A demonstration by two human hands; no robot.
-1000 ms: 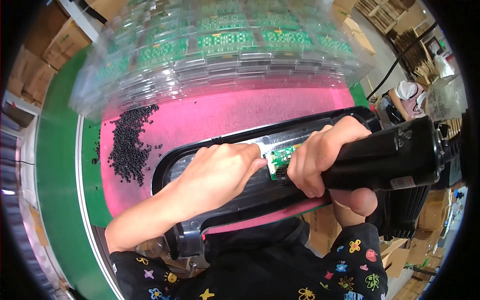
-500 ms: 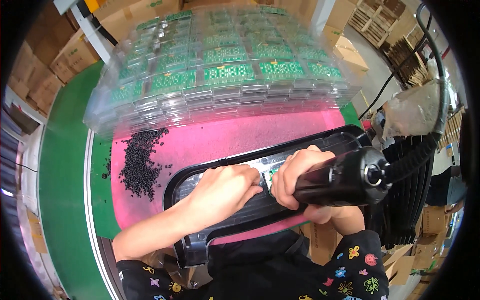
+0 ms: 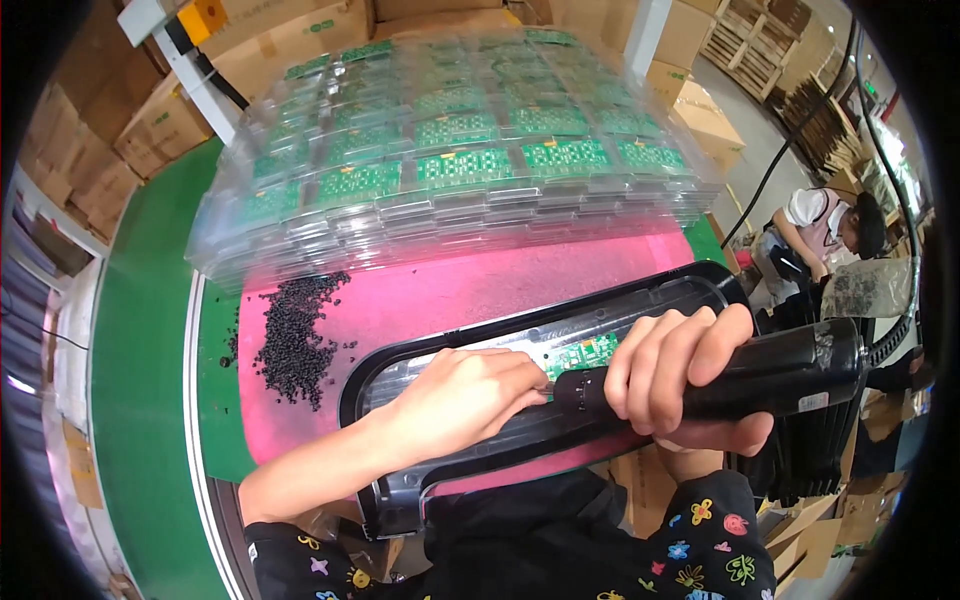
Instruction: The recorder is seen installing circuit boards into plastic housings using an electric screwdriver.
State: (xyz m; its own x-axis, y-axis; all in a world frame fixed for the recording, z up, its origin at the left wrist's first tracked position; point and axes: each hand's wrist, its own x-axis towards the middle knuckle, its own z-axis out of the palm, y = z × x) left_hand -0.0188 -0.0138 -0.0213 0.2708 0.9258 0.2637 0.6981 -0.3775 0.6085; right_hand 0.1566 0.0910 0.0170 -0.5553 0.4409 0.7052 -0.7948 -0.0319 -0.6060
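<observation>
Black cylindrical driver (image 3: pixel 775 371) in right hand (image 3: pixel 672 372); green board (image 3: pixel 592 353), glossy casing (image 3: pixel 497 443)

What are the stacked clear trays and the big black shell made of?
The clear trays look like thin, glossy plastic: green boards show through and edges glint. The black shell is probably hard, shiny plastic, since light gleams inside it.

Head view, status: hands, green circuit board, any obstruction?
Right hand gripping black cylindrical power tool. Left hand at tool's tip, grip unclear. Green circuit board in black plastic housing, partly hidden behind tool.
</observation>
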